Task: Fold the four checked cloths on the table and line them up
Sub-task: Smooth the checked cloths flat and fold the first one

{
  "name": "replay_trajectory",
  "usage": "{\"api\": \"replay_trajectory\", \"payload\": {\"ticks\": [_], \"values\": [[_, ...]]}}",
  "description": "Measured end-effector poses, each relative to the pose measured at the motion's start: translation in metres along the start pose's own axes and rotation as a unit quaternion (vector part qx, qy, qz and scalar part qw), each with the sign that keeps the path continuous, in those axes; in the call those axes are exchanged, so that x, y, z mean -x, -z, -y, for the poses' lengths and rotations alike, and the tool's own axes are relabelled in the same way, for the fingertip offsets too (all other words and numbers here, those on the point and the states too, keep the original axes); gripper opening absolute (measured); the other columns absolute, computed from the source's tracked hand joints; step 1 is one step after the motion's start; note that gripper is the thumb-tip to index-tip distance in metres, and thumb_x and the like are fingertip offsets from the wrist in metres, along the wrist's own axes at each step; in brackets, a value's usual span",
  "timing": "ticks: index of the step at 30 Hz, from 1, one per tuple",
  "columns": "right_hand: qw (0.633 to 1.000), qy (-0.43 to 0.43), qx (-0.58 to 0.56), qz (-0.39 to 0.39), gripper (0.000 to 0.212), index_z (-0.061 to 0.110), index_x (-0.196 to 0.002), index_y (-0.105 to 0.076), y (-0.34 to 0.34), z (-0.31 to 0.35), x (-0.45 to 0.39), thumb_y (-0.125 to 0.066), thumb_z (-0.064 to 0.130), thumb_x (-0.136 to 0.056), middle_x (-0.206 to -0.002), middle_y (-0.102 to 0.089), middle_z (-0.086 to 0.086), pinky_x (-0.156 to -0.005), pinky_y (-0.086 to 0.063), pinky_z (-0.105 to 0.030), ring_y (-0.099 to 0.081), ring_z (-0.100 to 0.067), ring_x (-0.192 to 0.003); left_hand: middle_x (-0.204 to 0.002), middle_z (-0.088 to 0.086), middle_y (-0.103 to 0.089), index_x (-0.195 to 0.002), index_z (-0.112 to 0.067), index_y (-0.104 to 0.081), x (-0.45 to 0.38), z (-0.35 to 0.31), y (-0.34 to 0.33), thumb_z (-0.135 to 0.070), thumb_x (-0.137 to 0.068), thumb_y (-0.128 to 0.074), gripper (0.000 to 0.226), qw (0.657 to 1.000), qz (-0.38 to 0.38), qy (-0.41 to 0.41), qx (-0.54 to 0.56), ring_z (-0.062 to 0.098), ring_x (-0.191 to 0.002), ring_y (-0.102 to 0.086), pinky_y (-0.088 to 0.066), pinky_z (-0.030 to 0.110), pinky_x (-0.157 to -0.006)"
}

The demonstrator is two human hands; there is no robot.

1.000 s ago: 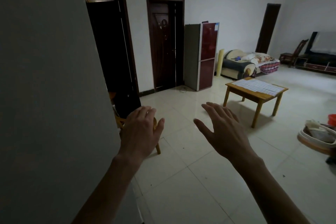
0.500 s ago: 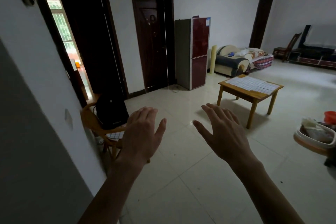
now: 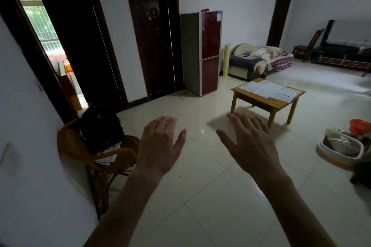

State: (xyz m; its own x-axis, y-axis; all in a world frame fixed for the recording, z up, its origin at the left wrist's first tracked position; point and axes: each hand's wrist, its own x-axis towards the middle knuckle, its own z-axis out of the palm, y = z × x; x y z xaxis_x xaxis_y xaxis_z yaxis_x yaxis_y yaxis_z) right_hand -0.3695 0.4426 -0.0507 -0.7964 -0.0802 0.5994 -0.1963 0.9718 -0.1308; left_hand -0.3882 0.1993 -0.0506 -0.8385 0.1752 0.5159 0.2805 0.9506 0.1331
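White checked cloths (image 3: 270, 90) lie spread flat over a low wooden table (image 3: 261, 103) across the room, at the right of centre. Both of my hands are held out in front of me in the air, palms down, fingers straight and spread. My left hand (image 3: 160, 144) and my right hand (image 3: 250, 142) hold nothing and are far short of the table.
A wicker chair (image 3: 112, 158) with a black bag (image 3: 101, 127) and a checked cloth stands by the wall on my left. A red fridge (image 3: 202, 52), sofa (image 3: 255, 61), dark doors and an open doorway (image 3: 46, 46) line the far wall. A basin of items (image 3: 339, 149) sits on the tiled floor at right.
The view has moved past the wall on my left, so the doorway and wicker chair came into sight. My hands stay raised and spread.
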Motion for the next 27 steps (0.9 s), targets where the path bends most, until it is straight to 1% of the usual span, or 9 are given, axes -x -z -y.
{"api": "replay_trajectory", "payload": {"ticks": [4,7,13,19,23,27], "values": [[0.999,-0.021,0.009,0.03,0.078,0.011,-0.142,-0.058,-0.027,-0.031,-0.033,-0.028,0.069,-0.099,-0.143,-0.063,-0.014,-0.115,-0.043,-0.053,-0.059,-0.033,-0.133,-0.132,0.01,-0.067,-0.135,-0.011,-0.061,-0.049,-0.006,-0.039,-0.057,-0.104,-0.03,0.063,1.0,-0.002,-0.019,0.009,0.024,-0.123,-0.063,-0.045,0.038,-0.108],[0.999,-0.033,0.014,0.032,0.079,0.011,-0.142,-0.058,-0.051,-0.053,-0.059,-0.027,0.069,-0.098,-0.145,-0.061,-0.013,-0.115,-0.044,-0.053,-0.059,-0.033,-0.133,-0.133,0.011,-0.067,-0.136,-0.011,-0.061,-0.09,-0.008,-0.071,-0.057,-0.103,-0.029,0.064,0.999,0.005,-0.03,0.022,0.025,-0.124,-0.063,-0.045,0.039,-0.108],[0.998,-0.057,0.017,0.028,0.077,0.01,-0.144,-0.057,-0.097,-0.093,-0.132,-0.031,0.068,-0.099,-0.145,-0.062,-0.012,-0.111,-0.048,-0.056,-0.061,-0.032,-0.131,-0.133,0.011,-0.068,-0.135,-0.01,-0.063,-0.184,-0.001,-0.132,-0.057,-0.103,-0.028,0.067,0.998,0.006,-0.04,0.049,0.025,-0.123,-0.064,-0.045,0.039,-0.107],[0.997,-0.08,0.022,-0.005,0.068,0.011,-0.142,-0.058,-0.151,-0.122,-0.209,-0.043,0.064,-0.102,-0.142,-0.064,-0.012,-0.11,-0.049,-0.058,-0.062,-0.033,-0.129,-0.13,0.012,-0.069,-0.132,-0.009,-0.064,-0.286,0.016,-0.182,-0.055,-0.103,-0.031,0.063,0.996,-0.008,-0.063,0.058,0.027,-0.12,-0.065,-0.049,0.042,-0.104],[0.996,-0.088,0.027,-0.003,0.072,0.011,-0.142,-0.058,-0.182,-0.145,-0.251,-0.038,0.065,-0.098,-0.143,-0.064,-0.012,-0.111,-0.048,-0.058,-0.061,-0.034,-0.13,-0.129,0.012,-0.069,-0.131,-0.009,-0.064,-0.335,0.016,-0.215,-0.054,-0.103,-0.032,0.062,0.995,-0.011,-0.074,0.065,0.027,-0.12,-0.064,-0.048,0.042,-0.104],[0.995,-0.097,0.031,-0.001,0.071,0.012,-0.143,-0.057,-0.211,-0.177,-0.283,-0.038,0.064,-0.099,-0.144,-0.062,-0.011,-0.114,-0.045,-0.055,-0.059,-0.032,-0.134,-0.131,0.011,-0.068,-0.132,-0.01,-0.064,-0.376,0.01,-0.256,-0.055,-0.104,-0.032,0.062,0.993,-0.007,-0.087,0.076,0.027,-0.123,-0.063,-0.047,0.043,-0.106]]}}
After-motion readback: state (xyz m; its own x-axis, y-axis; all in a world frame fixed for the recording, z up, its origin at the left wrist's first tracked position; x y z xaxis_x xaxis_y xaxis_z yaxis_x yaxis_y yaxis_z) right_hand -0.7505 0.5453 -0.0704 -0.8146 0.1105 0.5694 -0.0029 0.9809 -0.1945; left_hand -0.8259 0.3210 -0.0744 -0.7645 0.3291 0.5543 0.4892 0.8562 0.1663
